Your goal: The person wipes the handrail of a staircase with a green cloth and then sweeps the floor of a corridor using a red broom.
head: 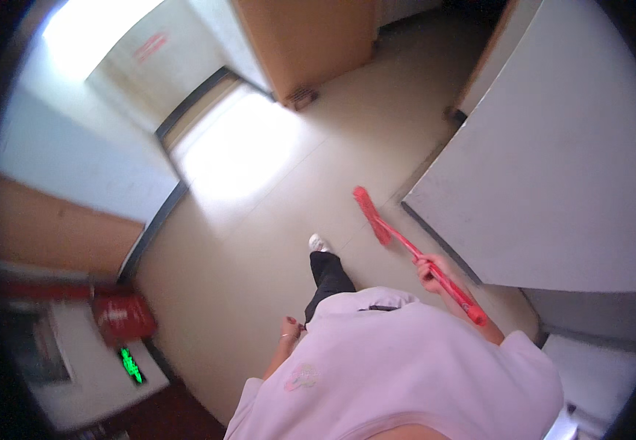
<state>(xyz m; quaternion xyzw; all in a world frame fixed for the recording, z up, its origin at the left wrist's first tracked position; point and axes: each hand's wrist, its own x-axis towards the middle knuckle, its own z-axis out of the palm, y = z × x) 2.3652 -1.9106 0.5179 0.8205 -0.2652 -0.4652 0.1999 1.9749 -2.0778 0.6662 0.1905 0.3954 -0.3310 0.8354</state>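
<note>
A red long-handled mop or duster, its handle [455, 294] slanting up and left, is gripped in my right hand [432, 272]. Its fuzzy red head [372, 215] is at the far end, over the pale floor; whether it touches the floor cannot be told. The handle's thick end lies along my right forearm. Low at my left side, beside the dark trousers [329, 275], hangs my left hand [291, 328], partly curled, with a thin bracelet at the wrist. Whether anything is inside its fingers is unclear.
A white wall corner [516, 192] stands close on the right. Ahead are a brown door [312, 44] and a dark opening. Left are a wall with a dark skirting, a red box [122, 318] and a white surface with a lit green display [131, 365].
</note>
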